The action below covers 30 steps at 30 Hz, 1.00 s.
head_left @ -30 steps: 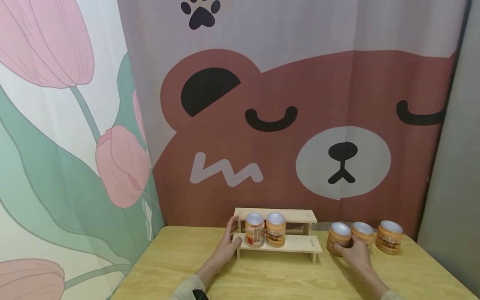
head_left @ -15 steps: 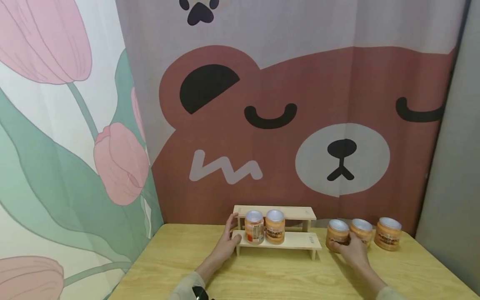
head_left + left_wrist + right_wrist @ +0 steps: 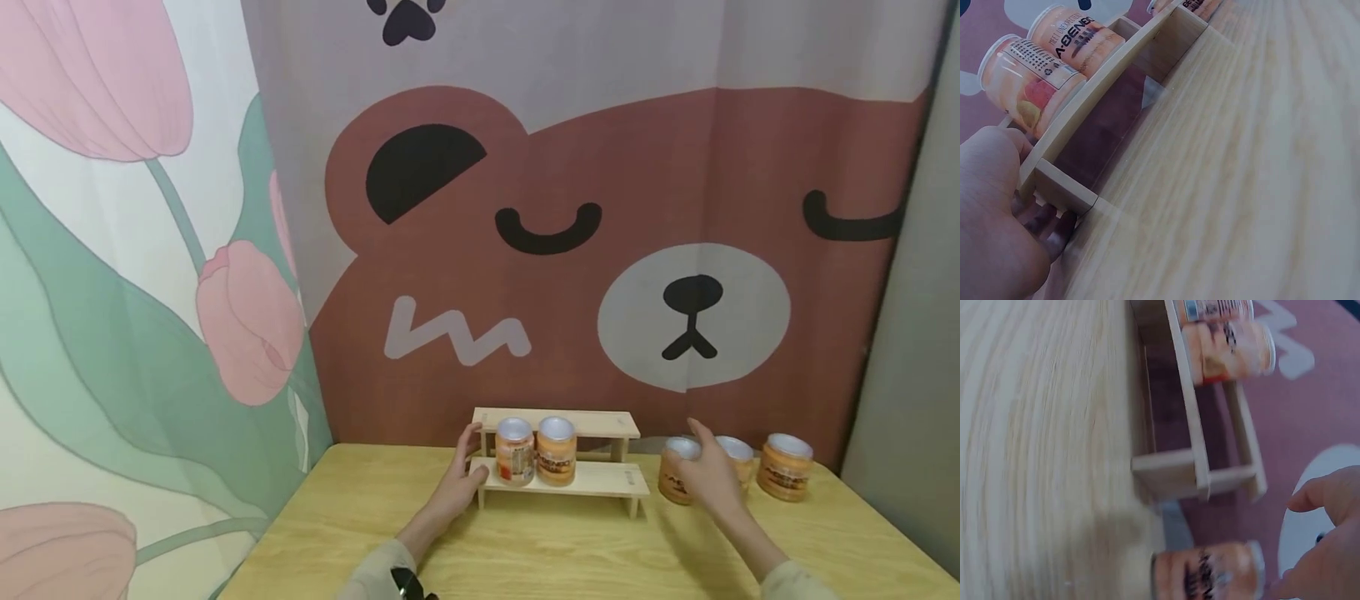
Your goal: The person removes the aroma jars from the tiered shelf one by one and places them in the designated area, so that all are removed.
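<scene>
A two-tier wooden rack (image 3: 600, 477) stands on the table, with two orange cans with silvery lids, a left one (image 3: 515, 454) and a right one (image 3: 557, 454), upright on its lower tier. My left hand (image 3: 453, 486) grips the rack's left end; in the left wrist view, the hand (image 3: 997, 206) has its thumb by the lower board and its fingers at the end leg. My right hand (image 3: 708, 475) hovers just above an orange can (image 3: 672, 487) right of the rack, fingers spread and off it. In the right wrist view that can (image 3: 1207, 575) stands beside the hand (image 3: 1329, 531).
Two more orange cans, a partly hidden one (image 3: 742, 462) and a fully visible one (image 3: 785, 471), stand farther right on the wooden table (image 3: 570, 550). Behind rises a curtain (image 3: 450, 392) printed with a bear, and a tulip-printed one (image 3: 165, 367) hangs at the left.
My right hand has let go of the nearest can on the right and risen above it, fingers opening. The left hand keeps its hold on the rack, and the cans stay in place.
</scene>
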{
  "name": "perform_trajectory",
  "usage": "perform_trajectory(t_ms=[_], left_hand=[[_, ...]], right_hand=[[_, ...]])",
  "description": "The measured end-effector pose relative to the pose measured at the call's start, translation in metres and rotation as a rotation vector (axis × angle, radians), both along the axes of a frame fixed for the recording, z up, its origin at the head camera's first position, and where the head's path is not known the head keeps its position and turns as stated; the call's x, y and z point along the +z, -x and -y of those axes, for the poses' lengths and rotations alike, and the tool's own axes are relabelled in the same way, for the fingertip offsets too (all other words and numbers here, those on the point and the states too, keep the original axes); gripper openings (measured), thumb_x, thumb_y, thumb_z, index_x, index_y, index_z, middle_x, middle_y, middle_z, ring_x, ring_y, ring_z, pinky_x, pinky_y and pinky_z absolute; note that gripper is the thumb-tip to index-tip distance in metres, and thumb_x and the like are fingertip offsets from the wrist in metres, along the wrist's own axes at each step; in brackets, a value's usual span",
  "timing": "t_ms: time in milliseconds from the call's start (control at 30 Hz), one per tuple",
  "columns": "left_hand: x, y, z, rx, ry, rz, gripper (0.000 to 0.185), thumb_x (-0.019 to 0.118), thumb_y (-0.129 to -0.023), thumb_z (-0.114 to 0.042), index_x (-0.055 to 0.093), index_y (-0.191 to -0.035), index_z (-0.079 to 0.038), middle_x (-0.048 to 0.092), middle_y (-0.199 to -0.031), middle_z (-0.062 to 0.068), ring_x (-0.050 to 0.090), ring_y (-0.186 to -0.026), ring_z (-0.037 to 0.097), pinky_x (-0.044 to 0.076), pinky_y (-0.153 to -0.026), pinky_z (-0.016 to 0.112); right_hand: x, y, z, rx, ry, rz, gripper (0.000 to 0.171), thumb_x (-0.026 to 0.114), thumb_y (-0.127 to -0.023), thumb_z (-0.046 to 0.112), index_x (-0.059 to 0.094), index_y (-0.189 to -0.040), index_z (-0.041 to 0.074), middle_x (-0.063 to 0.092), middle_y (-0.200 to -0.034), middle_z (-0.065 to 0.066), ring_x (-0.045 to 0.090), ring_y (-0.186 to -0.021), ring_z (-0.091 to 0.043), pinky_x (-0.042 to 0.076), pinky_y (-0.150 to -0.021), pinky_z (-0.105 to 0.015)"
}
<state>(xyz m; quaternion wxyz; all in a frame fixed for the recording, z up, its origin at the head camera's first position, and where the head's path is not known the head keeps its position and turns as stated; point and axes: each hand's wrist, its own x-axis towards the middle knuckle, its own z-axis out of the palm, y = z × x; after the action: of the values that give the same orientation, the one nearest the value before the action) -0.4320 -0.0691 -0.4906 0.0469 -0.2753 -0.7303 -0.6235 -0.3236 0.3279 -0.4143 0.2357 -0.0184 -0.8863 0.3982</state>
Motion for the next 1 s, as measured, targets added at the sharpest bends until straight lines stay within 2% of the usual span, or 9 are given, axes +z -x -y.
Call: perform_trajectory(t_ms=[33, 167, 267, 333, 467, 600, 833, 1000], left_hand=[[0.001, 0.000, -0.001, 0.000, 0.001, -0.005, 0.076, 0.055, -0.100, -0.004, 0.021, -0.161, -0.032, 0.021, -0.163, 0.015, 0.023, -0.147, 0.037, 0.018, -0.112, 0.065], [0.001, 0.002, -0.002, 0.013, 0.014, 0.010, 0.075, 0.055, -0.100, -0.006, 0.021, -0.161, -0.035, 0.021, -0.163, 0.015, 0.022, -0.147, 0.036, 0.021, -0.110, 0.065], [0.001, 0.001, -0.002, 0.015, 0.016, 0.024, 0.075, 0.055, -0.100, -0.006, 0.022, -0.160, -0.036, 0.022, -0.162, 0.015, 0.022, -0.147, 0.036, 0.022, -0.110, 0.065], [0.000, -0.001, -0.001, 0.014, 0.017, 0.032, 0.075, 0.055, -0.100, -0.006, 0.023, -0.160, -0.037, 0.023, -0.162, 0.016, 0.022, -0.147, 0.036, 0.023, -0.109, 0.065], [0.001, -0.002, -0.001, 0.008, 0.008, 0.025, 0.075, 0.055, -0.100, -0.005, 0.021, -0.160, -0.034, 0.021, -0.163, 0.014, 0.022, -0.147, 0.037, 0.023, -0.109, 0.065], [0.003, -0.001, -0.001, 0.002, -0.007, 0.009, 0.074, 0.054, -0.100, -0.004, 0.022, -0.160, -0.033, 0.019, -0.163, 0.014, 0.022, -0.146, 0.037, 0.023, -0.108, 0.064], [-0.001, 0.000, -0.002, 0.012, 0.026, 0.029, 0.075, 0.055, -0.100, -0.008, 0.020, -0.160, -0.037, 0.022, -0.162, 0.019, 0.022, -0.147, 0.038, 0.026, -0.106, 0.066], [-0.001, 0.001, -0.001, 0.012, 0.009, 0.035, 0.075, 0.055, -0.100, -0.006, 0.022, -0.159, -0.038, 0.021, -0.162, 0.016, 0.023, -0.146, 0.036, 0.030, -0.101, 0.059]], right_hand=[[0.002, -0.002, 0.005, -0.002, 0.001, -0.022, 0.078, 0.063, -0.101, 0.030, 0.024, -0.156, -0.008, 0.039, -0.146, -0.039, 0.057, -0.095, -0.055, 0.050, -0.075, -0.056], [0.008, -0.010, 0.032, 0.007, 0.029, -0.172, 0.061, 0.062, -0.101, 0.022, 0.038, -0.153, -0.001, 0.050, -0.142, -0.031, 0.060, -0.096, -0.050, 0.051, -0.076, -0.056], [0.009, -0.015, 0.053, 0.022, 0.032, -0.292, 0.051, 0.062, -0.101, 0.017, 0.047, -0.147, 0.001, 0.051, -0.142, -0.025, 0.050, -0.124, -0.048, 0.045, -0.092, -0.059], [0.008, -0.017, 0.067, 0.050, 0.034, -0.356, 0.047, 0.062, -0.101, 0.016, 0.050, -0.144, 0.001, 0.053, -0.138, -0.023, 0.053, -0.122, -0.044, 0.045, -0.094, -0.054], [0.006, -0.018, 0.093, 0.092, -0.021, -0.428, 0.040, 0.063, -0.102, 0.018, 0.056, -0.139, 0.005, 0.059, -0.129, -0.015, 0.058, -0.111, -0.034, 0.048, -0.084, -0.046], [-0.002, -0.012, 0.118, 0.144, -0.045, -0.427, 0.037, 0.066, -0.100, 0.019, 0.059, -0.134, 0.004, 0.062, -0.121, -0.013, 0.061, -0.108, -0.031, 0.048, -0.087, -0.050], [-0.014, -0.007, 0.153, 0.142, -0.071, -0.284, 0.049, 0.073, -0.095, 0.033, 0.060, -0.134, 0.007, 0.056, -0.125, -0.008, 0.060, -0.111, -0.031, 0.050, -0.086, -0.054], [-0.015, -0.005, 0.164, 0.130, -0.082, -0.268, 0.053, 0.081, -0.089, 0.027, 0.060, -0.133, 0.007, 0.050, -0.128, -0.007, 0.058, -0.109, -0.029, 0.050, -0.084, -0.049]])
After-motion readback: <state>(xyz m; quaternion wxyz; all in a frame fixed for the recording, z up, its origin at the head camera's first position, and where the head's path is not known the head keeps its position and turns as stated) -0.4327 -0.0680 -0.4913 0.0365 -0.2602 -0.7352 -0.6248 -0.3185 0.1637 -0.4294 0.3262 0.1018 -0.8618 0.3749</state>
